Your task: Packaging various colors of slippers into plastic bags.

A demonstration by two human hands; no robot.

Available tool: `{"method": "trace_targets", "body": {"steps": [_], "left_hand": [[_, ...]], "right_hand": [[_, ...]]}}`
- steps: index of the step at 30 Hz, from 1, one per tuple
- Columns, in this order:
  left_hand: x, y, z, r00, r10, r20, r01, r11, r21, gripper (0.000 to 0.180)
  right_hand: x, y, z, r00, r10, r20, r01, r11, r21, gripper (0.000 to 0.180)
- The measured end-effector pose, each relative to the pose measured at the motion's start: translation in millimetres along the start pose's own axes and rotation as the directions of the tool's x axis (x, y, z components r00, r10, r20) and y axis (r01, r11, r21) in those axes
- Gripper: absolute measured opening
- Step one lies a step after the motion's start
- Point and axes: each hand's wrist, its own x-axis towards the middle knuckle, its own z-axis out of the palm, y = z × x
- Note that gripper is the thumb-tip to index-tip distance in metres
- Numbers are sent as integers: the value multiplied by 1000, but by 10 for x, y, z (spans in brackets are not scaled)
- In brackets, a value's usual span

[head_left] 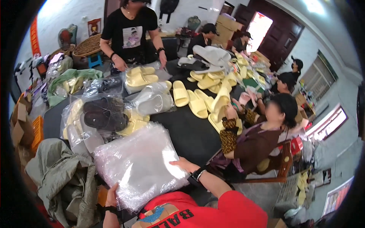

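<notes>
A thick stack of clear plastic bags [138, 161] lies in front of me, its surface shiny and slightly crumpled at the edges. My left hand [111, 196] grips its lower left edge, with the fingers partly hidden. On the right edge, my right hand [184, 165] has its fingers laid over the bags, closed on them. Just beyond the stack are bagged dark brown slippers [103, 114], bagged grey slippers [155, 102] and yellow slippers [134, 123] in clear bags. Loose yellow slippers [197, 103] rest farther right on the black table [190, 127].
A person in a black top [129, 36] stands across the table near bagged yellow slippers. At right, a seated person [258, 140] with leopard-print sleeves handles yellow slippers. Grey-green sacking [61, 178] is heaped at my left, near an orange crate [37, 133]. Several more people sit farther back.
</notes>
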Motion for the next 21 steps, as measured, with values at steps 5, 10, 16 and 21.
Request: {"method": "trace_targets", "body": {"steps": [5,10,16,21], "left_hand": [[353,-42,-236,974,80,-211,-12,952,305,42],[341,-174,-10,801,551,-237,-234,651,722,50],[375,-273,-116,815,539,-213,-380,774,506,64],[539,-178,-540,890,386,-241,-231,839,492,60]], "right_hand": [[88,-9,6,999,-43,-14,43,998,41,53],[-68,-163,100,998,-57,-40,58,997,45,56],[-315,-423,149,991,98,95,-111,983,144,71],[-264,-338,148,997,64,44,-69,989,132,78]]}}
